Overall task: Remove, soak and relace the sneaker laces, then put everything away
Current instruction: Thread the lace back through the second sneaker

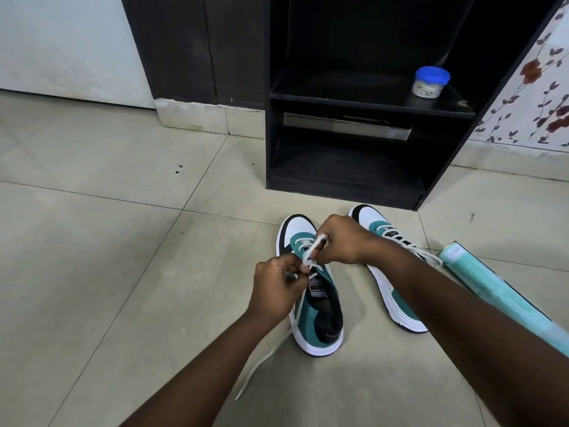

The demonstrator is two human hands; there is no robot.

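left hand [278, 280] + right hand [345, 241] — pinching lace [311, 251] | left sneaker [314, 306] — floor

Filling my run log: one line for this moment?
left hand: pinches lace | right hand: grips lace | left sneaker: part laced | right sneaker: laced

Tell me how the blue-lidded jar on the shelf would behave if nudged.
The jar looks short and squat, standing upright on the shelf, so it would probably slide, not tip. It seems small clear plastic, likely light. On its side, its round shape might roll.
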